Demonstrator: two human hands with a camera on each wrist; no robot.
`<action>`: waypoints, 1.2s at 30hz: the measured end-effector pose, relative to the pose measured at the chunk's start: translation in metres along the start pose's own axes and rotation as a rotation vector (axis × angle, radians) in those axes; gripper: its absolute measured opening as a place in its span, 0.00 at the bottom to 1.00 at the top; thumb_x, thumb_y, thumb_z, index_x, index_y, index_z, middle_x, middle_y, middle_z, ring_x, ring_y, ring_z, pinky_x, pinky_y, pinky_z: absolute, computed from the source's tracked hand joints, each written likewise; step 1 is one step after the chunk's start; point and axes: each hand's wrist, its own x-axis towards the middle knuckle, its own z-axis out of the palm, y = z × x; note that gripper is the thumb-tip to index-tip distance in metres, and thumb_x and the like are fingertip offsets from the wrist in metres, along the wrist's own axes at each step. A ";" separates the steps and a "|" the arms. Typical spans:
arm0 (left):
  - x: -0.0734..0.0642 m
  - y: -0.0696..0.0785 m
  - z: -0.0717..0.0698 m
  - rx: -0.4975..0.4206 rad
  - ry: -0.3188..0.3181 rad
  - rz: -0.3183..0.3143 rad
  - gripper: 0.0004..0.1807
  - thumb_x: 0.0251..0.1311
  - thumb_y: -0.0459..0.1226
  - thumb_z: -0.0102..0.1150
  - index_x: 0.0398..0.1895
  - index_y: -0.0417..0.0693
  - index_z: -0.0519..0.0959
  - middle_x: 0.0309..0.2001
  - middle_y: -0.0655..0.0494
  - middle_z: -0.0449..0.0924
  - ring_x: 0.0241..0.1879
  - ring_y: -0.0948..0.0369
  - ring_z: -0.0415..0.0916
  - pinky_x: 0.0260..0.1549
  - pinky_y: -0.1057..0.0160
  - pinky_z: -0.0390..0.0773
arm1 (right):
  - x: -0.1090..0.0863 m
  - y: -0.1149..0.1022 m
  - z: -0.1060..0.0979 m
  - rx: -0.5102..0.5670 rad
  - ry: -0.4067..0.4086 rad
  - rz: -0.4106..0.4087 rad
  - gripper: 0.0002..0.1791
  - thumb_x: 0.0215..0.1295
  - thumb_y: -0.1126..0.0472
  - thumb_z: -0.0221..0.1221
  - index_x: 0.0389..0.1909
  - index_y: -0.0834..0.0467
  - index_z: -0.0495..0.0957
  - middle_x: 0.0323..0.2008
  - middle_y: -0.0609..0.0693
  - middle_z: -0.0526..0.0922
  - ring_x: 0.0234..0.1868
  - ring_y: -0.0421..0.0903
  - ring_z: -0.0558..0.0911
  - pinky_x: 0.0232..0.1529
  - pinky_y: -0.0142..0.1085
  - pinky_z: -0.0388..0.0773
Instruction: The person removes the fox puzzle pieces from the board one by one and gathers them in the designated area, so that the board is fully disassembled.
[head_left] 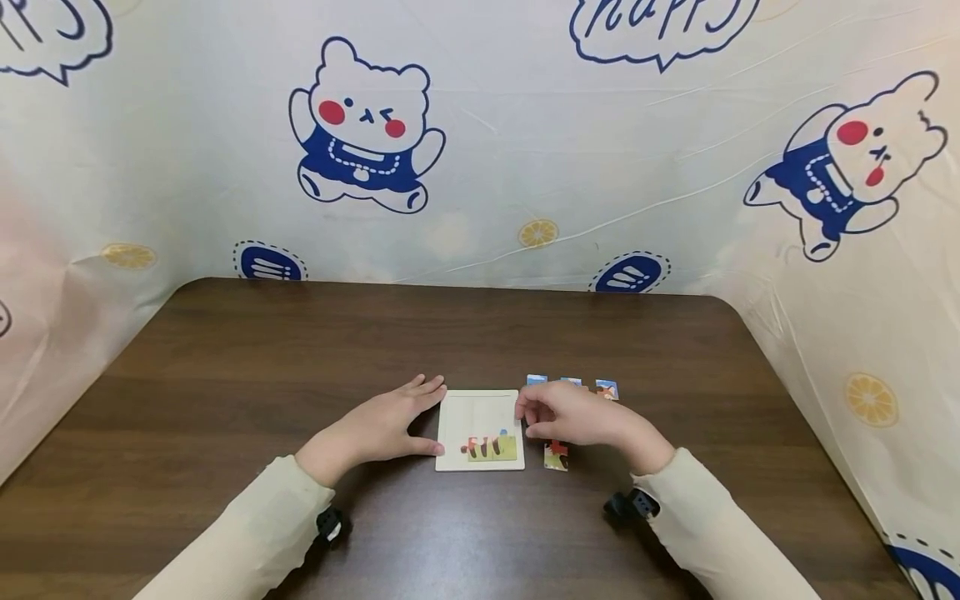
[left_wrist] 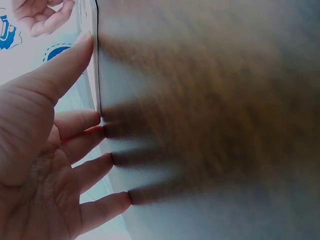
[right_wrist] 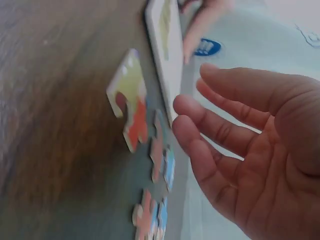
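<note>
A pale puzzle board (head_left: 474,415) lies flat on the table, with a joined strip of picture pieces (head_left: 498,449) along its lower right. My left hand (head_left: 384,427) rests at the board's left side, thumb and fingertips against its edge and the fingers spread. Over the board's right edge is my right hand (head_left: 573,414), fingers slightly bent; in the right wrist view nothing lies between them. A loose green-and-red jigsaw piece (right_wrist: 131,100) sits beneath that hand, right of the board. More loose pieces (right_wrist: 145,215) lie beyond it, partly hidden by the hand in the head view.
The brown wooden table (head_left: 300,350) spreads around the board. Along its back and sides hangs a pale cloth (head_left: 487,150) printed with bears and orange slices. Another loose piece (head_left: 607,389) lies at the right end of the back row.
</note>
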 end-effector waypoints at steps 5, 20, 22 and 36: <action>0.001 0.000 -0.001 -0.005 -0.001 0.000 0.47 0.57 0.54 0.69 0.74 0.42 0.62 0.77 0.46 0.56 0.77 0.43 0.50 0.71 0.43 0.61 | 0.012 -0.007 0.006 -0.061 -0.013 -0.069 0.05 0.66 0.68 0.61 0.42 0.59 0.79 0.31 0.45 0.76 0.29 0.35 0.71 0.33 0.27 0.72; 0.001 -0.001 0.000 -0.012 0.005 0.014 0.47 0.57 0.55 0.68 0.74 0.42 0.63 0.77 0.45 0.56 0.77 0.42 0.50 0.70 0.43 0.63 | 0.038 -0.026 0.019 -0.138 -0.119 -0.109 0.18 0.65 0.71 0.60 0.55 0.55 0.80 0.42 0.50 0.77 0.32 0.37 0.72 0.38 0.27 0.73; 0.001 -0.001 -0.001 -0.015 0.001 0.008 0.47 0.57 0.55 0.68 0.74 0.42 0.63 0.77 0.45 0.56 0.77 0.42 0.50 0.70 0.43 0.63 | 0.038 -0.025 0.020 -0.140 -0.135 -0.122 0.19 0.65 0.71 0.60 0.55 0.54 0.80 0.42 0.49 0.76 0.33 0.36 0.73 0.39 0.27 0.74; 0.001 0.000 -0.002 -0.004 -0.006 -0.001 0.47 0.57 0.55 0.68 0.74 0.42 0.63 0.77 0.45 0.56 0.77 0.42 0.50 0.70 0.42 0.62 | 0.035 -0.027 0.020 -0.161 -0.208 -0.135 0.21 0.66 0.73 0.57 0.57 0.53 0.79 0.44 0.48 0.76 0.43 0.41 0.78 0.42 0.27 0.74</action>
